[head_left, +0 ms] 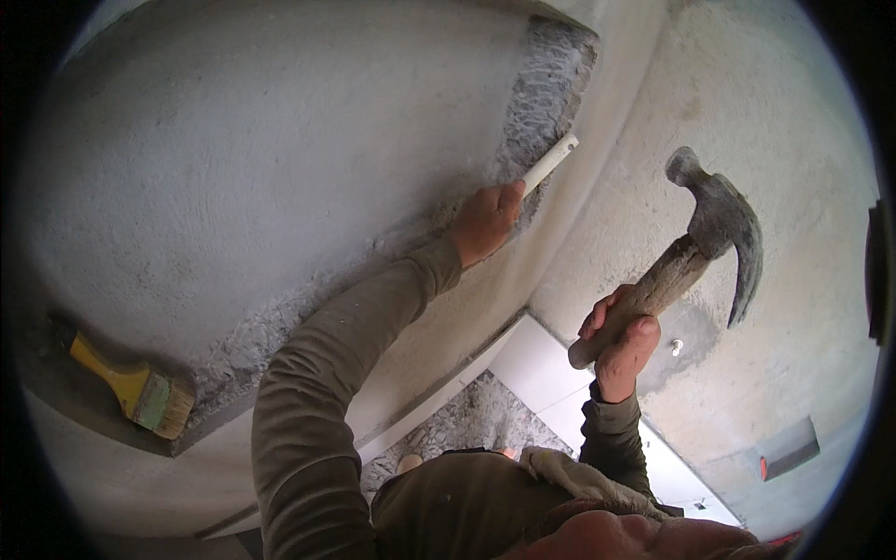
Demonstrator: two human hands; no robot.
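My left hand (485, 222) is stretched out against a grey plastered wall (261, 159) and grips a thin white rod or chisel (551, 161), whose tip points into a chipped, roughened strip of the wall (546, 89). My right hand (621, 341) is raised and closed around the worn wooden handle of a claw hammer (714, 229). The hammer head hangs in the air to the right of the white rod, apart from it.
A yellow-handled paintbrush (140, 390) lies on a ledge in a recess at lower left. White tiles (551, 369) and rubble-strewn floor (467, 420) lie below. A second plastered wall (775, 121) meets the first at the corner; it has a small recess (789, 450) at lower right.
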